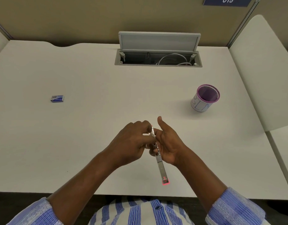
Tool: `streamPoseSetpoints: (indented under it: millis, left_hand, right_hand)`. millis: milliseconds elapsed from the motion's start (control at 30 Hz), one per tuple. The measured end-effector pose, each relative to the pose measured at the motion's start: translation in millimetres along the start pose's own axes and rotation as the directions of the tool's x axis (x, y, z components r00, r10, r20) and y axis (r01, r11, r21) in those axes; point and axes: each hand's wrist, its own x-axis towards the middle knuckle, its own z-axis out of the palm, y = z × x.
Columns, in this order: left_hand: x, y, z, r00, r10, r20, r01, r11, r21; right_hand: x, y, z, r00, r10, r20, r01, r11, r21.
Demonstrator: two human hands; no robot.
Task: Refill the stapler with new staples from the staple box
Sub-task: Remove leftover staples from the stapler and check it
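Both hands hold the opened stapler [158, 153] above the table [91, 127]: left hand [133, 142] grip pinches its top, right hand [169, 143] half-open, cradling it, exposing the magazine; staple box [57, 98] sits far left, untouched.

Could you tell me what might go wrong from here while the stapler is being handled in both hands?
1. The stapler is opened out and held above the desk by the left hand and right hand; it might slip or pinch a finger.
2. The staple box lies far to the left, so reaching it means freeing a hand.
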Motion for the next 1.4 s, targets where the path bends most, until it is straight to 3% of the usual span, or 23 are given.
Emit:
streamPoseSetpoints:
  millis: [133, 467, 600, 833, 1033, 1167, 1400]
  left_hand:
    - [1, -1, 1, 0.990, -0.118, -0.074, 0.124, 0.989, 0.085]
    - [-11, 6, 3, 0.989, -0.130, -0.068, 0.118, 0.980, -0.163]
    - [-7, 3, 12, 0.948, -0.254, -0.190, 0.239, 0.966, -0.098]
    - [-4, 5, 17, 0.886, -0.373, -0.276, 0.318, 0.921, -0.224]
    - [-14, 10, 16, 0.937, -0.338, -0.087, 0.303, 0.913, -0.274]
    - [-21, 7, 23, 0.962, -0.241, 0.130, 0.258, 0.958, -0.128]
    - [-13, 7, 32, 0.948, -0.316, 0.020, 0.311, 0.915, -0.258]
  right_hand:
    - [-2, 0, 3, 1.000, 0.005, -0.006, -0.005, 1.000, -0.003]
    - [-4, 0, 2, 0.999, -0.042, 0.011, 0.041, 0.999, 0.011]
    - [-2, 4, 4, 0.999, -0.041, 0.028, 0.043, 0.998, -0.052]
    - [-3, 6, 4, 0.996, -0.051, 0.068, 0.059, 0.992, -0.110]
    - [-1, 1, 2, 0.989, -0.135, -0.061, 0.136, 0.991, 0.016]
    - [0, -4, -4, 0.989, -0.100, -0.109, 0.124, 0.962, 0.242]
    - [0, 5, -2, 0.995, -0.095, -0.030, 0.099, 0.965, 0.242]
